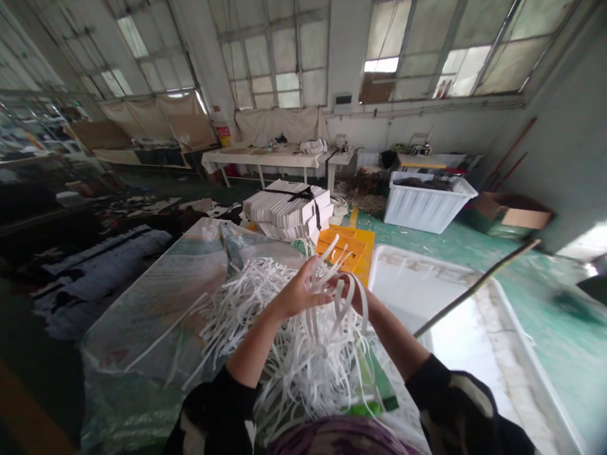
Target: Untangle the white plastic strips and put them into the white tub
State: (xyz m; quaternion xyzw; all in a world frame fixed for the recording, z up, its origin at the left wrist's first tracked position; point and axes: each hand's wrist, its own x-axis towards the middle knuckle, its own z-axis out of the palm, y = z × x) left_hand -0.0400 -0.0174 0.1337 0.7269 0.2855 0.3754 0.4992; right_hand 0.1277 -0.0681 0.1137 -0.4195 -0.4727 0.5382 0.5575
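While our left hand (303,289) clenches the strips (322,344), right hand (351,294) touching it with its grip hidden, we see them hanging lengthwise, straight down onto the pile (246,297).

The tangled heap of white paper strips (284,341) fills the middle, and its loose loops block the way through. On the right, the large white plastic tub (455,344) is open and bare inside; only a thin dark stick (474,289) slants across it. On the left, the crumpled clear plastic sack (152,316) lies low.

Left hand (303,292), fingers curled, meets right hand (349,293), both raised.
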